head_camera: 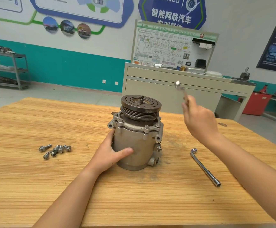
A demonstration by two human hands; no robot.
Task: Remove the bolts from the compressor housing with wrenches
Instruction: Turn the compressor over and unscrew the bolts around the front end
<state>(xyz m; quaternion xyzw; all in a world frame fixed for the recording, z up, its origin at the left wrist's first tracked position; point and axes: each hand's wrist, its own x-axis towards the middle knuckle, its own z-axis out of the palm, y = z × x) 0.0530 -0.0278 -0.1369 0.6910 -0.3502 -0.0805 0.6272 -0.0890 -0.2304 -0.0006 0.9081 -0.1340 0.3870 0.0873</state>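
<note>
The left hand [112, 153] hugs the compressor [134, 145], which stands mid-table [134, 195], fingers curled round its side. The right hand [198, 119] grips a small wrench [181, 90] up in the air. Rim bolts [146, 127] are not out yet, so I think the wrench must drop onto one. Loose bolts [55, 149] lie on the wood, in no box.

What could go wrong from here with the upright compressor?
1. The upright grey metal compressor housing is steadied only by the left hand; torque from the small silver wrench in the right hand on the flange bolts could tip it.
2. The loose silver bolts lie uncontained on the wooden table and might roll off.
</note>
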